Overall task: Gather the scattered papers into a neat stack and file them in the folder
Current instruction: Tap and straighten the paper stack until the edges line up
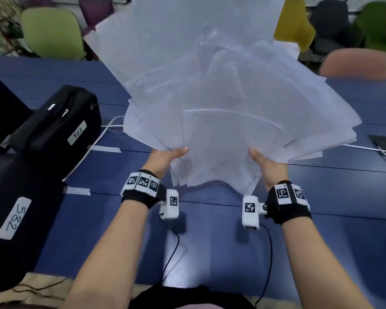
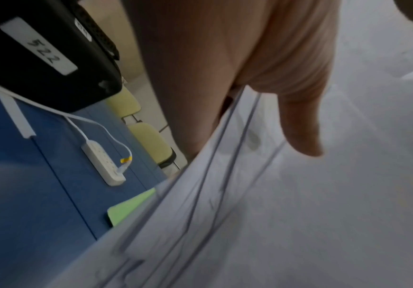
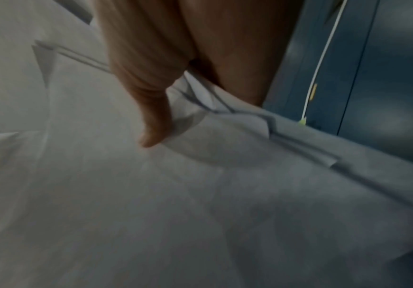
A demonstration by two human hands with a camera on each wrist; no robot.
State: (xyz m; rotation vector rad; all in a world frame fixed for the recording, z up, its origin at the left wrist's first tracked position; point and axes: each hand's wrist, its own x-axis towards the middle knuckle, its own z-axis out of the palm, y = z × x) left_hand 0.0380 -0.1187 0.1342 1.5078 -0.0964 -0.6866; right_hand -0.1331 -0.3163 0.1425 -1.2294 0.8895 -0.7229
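Observation:
A loose, fanned bundle of white papers (image 1: 210,85) is held up in the air over the blue table (image 1: 321,208). My left hand (image 1: 168,158) grips its lower left edge, thumb on top and fingers hidden underneath. My right hand (image 1: 269,166) grips the lower right edge the same way. In the left wrist view my thumb (image 2: 299,120) presses on the sheets (image 2: 299,214), and a corner of a light green folder (image 2: 129,208) lies on the table below. The right wrist view shows my thumb (image 3: 151,117) on the crumpled paper edges (image 3: 249,175).
Two black cases with white labels, 522 (image 1: 60,121) and 582 (image 1: 16,208), stand at the left. A white power strip (image 2: 104,163) and its cable lie on the table. Green (image 1: 51,32), yellow (image 1: 294,25), black and pink (image 1: 357,63) chairs line the far side.

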